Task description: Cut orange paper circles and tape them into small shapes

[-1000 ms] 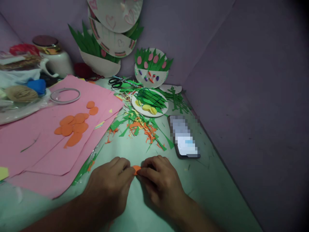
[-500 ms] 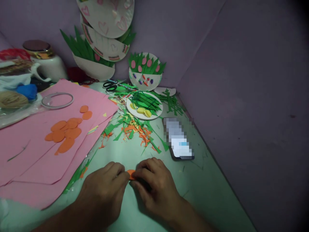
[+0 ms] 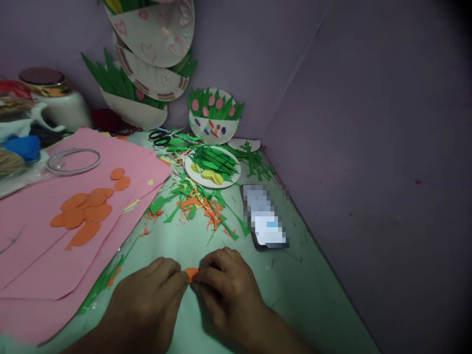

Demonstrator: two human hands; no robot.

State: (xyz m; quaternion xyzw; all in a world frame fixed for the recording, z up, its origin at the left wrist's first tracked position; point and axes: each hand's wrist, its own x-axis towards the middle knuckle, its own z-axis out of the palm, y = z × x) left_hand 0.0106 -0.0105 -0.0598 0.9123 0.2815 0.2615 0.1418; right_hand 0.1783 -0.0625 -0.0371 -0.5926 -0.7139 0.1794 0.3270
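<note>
Left hand (image 3: 147,297) and right hand (image 3: 230,285) pinching one orange paper piece (image 3: 191,275), left of the phone (image 3: 267,223) and nearer the viewer.
Each hand's fingers are bent tight on one end. Left of and beyond the phone: one plate (image 3: 201,183) with three yellow ovals (image 3: 207,174) and, farther, one pair of scissors (image 3: 162,137).

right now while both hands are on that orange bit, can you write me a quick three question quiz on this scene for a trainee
1. Multiple choice: what do the left hand and right hand pinch between them? A) a pink sheet B) an orange piece C) a mug
2. True or false: the phone lies closer to the hands than the scissors.
3. Fill in the blank: yellow pieces and green pieces lie together on a white ____.

Key: 1. B; 2. True; 3. plate
</note>
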